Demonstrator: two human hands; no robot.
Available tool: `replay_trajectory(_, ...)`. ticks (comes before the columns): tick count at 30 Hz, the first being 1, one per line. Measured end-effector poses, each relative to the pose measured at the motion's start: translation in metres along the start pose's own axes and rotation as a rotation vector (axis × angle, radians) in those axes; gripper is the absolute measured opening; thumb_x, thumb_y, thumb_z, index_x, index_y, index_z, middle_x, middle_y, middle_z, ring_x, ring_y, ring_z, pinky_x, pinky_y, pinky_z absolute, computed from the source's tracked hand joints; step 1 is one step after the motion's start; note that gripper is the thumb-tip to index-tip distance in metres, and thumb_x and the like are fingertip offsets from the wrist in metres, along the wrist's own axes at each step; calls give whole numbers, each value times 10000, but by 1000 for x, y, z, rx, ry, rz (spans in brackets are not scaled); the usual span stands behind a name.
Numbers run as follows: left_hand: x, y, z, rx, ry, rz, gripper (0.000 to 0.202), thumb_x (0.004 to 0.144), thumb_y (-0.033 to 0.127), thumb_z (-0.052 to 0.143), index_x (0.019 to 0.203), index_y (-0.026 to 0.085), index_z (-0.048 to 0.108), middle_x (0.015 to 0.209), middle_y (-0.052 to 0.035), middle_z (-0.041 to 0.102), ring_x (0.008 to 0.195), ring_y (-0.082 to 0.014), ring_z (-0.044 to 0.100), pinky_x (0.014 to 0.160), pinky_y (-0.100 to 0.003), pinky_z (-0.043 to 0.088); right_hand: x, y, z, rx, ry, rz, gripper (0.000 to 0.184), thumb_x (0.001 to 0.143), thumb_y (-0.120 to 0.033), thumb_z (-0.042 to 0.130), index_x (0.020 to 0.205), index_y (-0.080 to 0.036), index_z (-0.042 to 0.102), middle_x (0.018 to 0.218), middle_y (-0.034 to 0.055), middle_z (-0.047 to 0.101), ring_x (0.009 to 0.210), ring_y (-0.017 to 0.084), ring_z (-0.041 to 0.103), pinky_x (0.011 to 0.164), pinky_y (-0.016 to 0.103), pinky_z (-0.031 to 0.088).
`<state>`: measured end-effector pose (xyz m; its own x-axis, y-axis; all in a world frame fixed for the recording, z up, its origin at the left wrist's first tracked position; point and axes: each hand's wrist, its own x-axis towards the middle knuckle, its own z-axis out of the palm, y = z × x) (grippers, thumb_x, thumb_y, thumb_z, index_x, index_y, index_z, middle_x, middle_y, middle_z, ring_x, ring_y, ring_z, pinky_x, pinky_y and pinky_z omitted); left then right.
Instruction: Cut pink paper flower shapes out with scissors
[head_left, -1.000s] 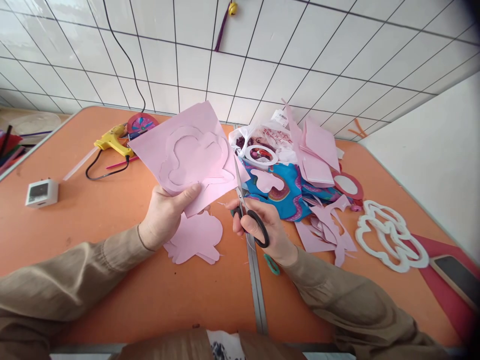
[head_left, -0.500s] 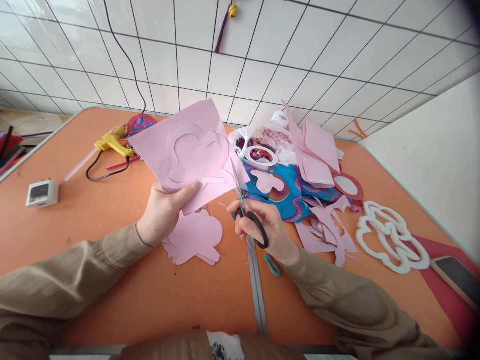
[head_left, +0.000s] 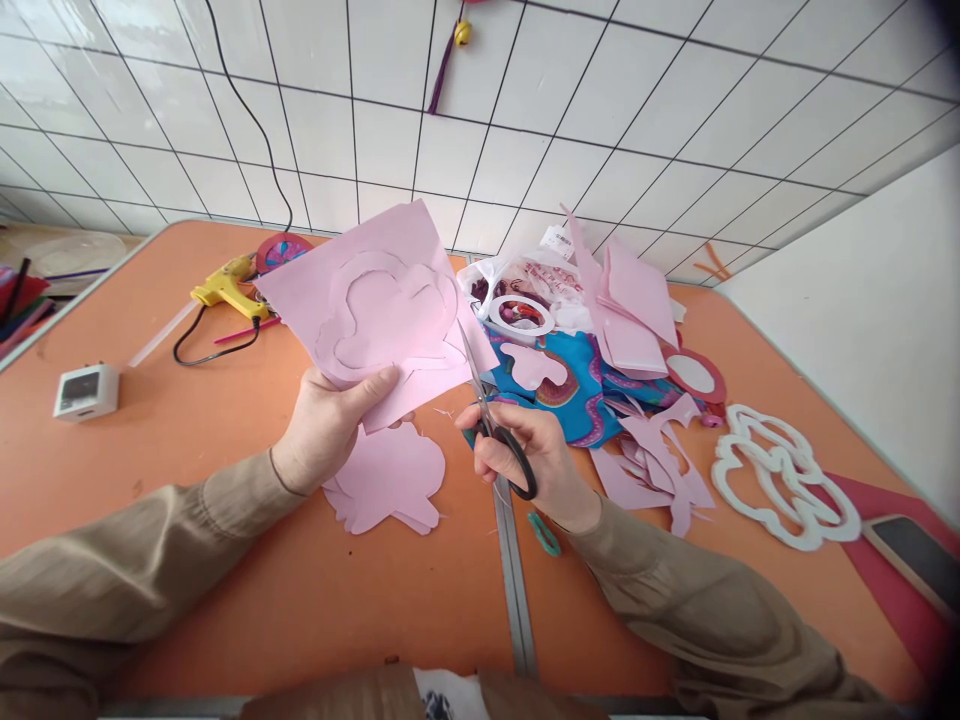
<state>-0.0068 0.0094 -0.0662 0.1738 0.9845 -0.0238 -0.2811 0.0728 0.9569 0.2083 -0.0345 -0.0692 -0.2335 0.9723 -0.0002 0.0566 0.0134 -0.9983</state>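
Note:
My left hand [head_left: 328, 428] pinches the lower edge of a pink paper sheet [head_left: 375, 305] held up over the orange table [head_left: 187, 430]. A curvy cloud-like outline is drawn on the sheet. My right hand [head_left: 525, 455] grips black-handled scissors [head_left: 491, 415], whose blades reach into the sheet's right edge. Under my hands a stack of cut pink cloud shapes [head_left: 390, 478] lies flat on the table.
A yellow glue gun [head_left: 223, 288] with a black cord lies at the back left, a small white box [head_left: 85, 389] at the left. Pink scraps [head_left: 652, 465], blue patterned cloth [head_left: 581, 385] and a white cloud stencil [head_left: 780, 475] crowd the right. A tiled wall stands behind.
The scissors have edged slightly left and further into the pink sheet. My left hand keeps the sheet nearly in place.

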Motion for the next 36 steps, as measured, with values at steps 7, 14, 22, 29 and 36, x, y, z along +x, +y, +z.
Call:
replay_trajectory(7,6,2,-3,-16,2,-11,167,782,260,806,677,154,731,584,-24,679,473,-144,614,452,-253,504,0,1,-2,-10,-9,29,202,776,-330,686,873,-162,629,547,-40,558,458,98,524,459,234,441)
replay_trajectory(14,8,7,-4,-27,-6,-10,154,737,268,846,718,153,745,623,-33,702,485,-167,648,442,-265,554,-1,-4,-6,-67,-33,51,235,777,-361,686,888,-162,631,554,-42,522,462,105,511,460,247,432)
replay_trajectory(22,13,16,-8,25,-43,-19,185,725,290,846,753,138,744,668,-46,718,504,-182,661,443,-280,575,1,-10,-8,-99,-73,35,267,776,-386,718,877,-160,619,559,-48,474,465,113,510,463,257,418)
replay_trajectory(29,14,19,-9,22,-61,-21,166,721,267,849,756,145,743,654,-40,713,468,-171,645,425,-270,561,0,-12,-11,-125,-89,40,363,768,-482,760,869,-161,625,559,-42,467,471,114,500,451,258,408)
replay_trajectory(36,16,23,-12,65,-80,-12,180,723,274,855,732,136,739,626,-42,703,441,-156,622,417,-260,540,0,-9,-14,-146,-112,4,429,769,-543,771,879,-146,653,553,-48,451,470,106,485,433,245,411)
